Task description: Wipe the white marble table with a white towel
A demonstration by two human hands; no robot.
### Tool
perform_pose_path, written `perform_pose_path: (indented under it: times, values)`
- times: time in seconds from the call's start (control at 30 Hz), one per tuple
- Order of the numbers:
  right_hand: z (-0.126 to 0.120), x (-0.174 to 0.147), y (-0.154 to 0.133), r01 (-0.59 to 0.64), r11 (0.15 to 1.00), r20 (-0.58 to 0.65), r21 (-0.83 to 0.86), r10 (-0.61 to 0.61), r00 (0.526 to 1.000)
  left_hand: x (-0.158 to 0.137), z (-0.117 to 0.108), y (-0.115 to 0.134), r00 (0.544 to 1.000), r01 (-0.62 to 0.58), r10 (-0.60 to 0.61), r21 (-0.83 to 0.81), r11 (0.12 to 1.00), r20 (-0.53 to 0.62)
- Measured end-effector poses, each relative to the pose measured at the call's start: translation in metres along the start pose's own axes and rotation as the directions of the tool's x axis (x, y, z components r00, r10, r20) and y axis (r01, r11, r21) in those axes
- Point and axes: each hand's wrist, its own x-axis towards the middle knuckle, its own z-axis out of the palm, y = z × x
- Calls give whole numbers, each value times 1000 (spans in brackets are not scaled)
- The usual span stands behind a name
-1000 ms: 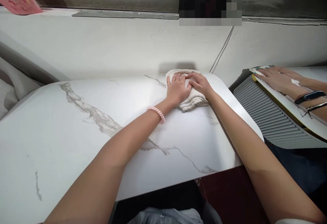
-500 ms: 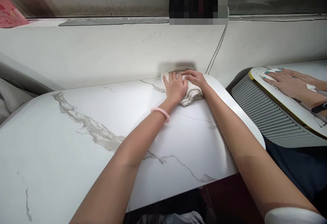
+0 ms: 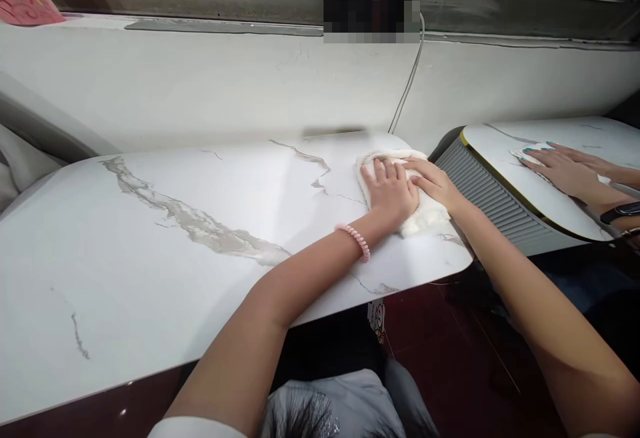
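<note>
A folded white cloth (image 3: 424, 219) lies on the right part of a white marble-patterned table (image 3: 150, 305), reaching close to its right end. My left hand (image 3: 393, 193) rests on top of the cloth, palm down, fingers stretched out and spread. A pink coiled band (image 3: 356, 241) circles the left wrist. Beside it, my right hand (image 3: 434, 183) lies over the cloth's right side, fingers close together and slightly bent, thumb toward my left hand. The cloth under both palms is hidden.
A white wall (image 3: 200, 85) runs along the table's far edge, with a cable (image 3: 407, 85) hanging down. At right, a co-worker's hands (image 3: 565, 165) press a white cloth (image 3: 517, 153) on a second table (image 3: 500, 145). A ribbed grey side panel (image 3: 495, 205) faces my table.
Both my hands and the cloth have moved right and nearer to me, away from the wall side toward the table's right end. The view has also shifted.
</note>
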Motion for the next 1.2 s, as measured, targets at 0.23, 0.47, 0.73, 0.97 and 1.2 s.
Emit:
perform_pose_path:
  times: [0.23,0.47,0.73,0.97,1.2]
  values:
    - [-24,-63,-16,-62,996,-17,-69,61,998,-37,-3,33,994,-103,103,5,995,33]
    - [-28,-74,-23,-101,988,-29,-115,99,995,-43,-1,36,985,-164,164,-4,986,44]
    - [-18,-29,-7,-79,989,-29,-125,76,997,-3,4,7,977,-212,212,-11,977,21]
    - [7,55,32,-34,995,-61,-96,28,998,66,11,-35,990,-141,141,-46,989,6]
    - [31,118,51,-26,992,-53,-120,20,998,112,9,-70,996,-85,86,-28,996,26]
